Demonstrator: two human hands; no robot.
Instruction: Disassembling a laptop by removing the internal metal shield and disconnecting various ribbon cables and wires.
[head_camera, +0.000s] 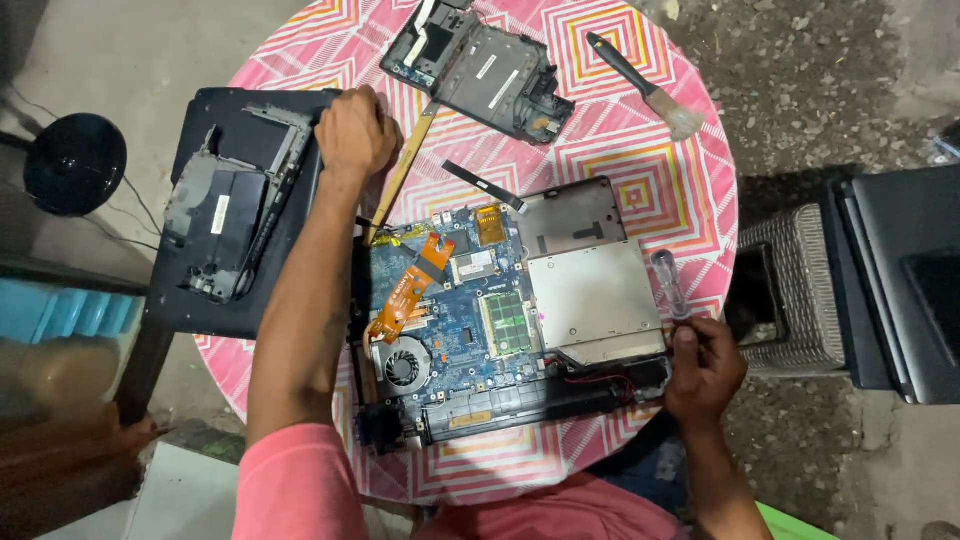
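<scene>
From above, the left hand (355, 130) is resting on the edge of a black laptop shell (235, 205), fingers curled down over its upper corner. The right hand (703, 368) is gripping a clear-handled screwdriver (668, 283), fingers closed round its shaft, just beside the silver drive bay (592, 298). The opened motherboard (455, 310) is lying between both arms on the patterned round table (640, 150), a brush (645, 85) sitting well apart.

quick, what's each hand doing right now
Left hand: closed, knuckles up, resting on the black laptop lid; a grip cannot be told.
Right hand: shut on a clear-handled screwdriver beside the opened laptop base.
</scene>
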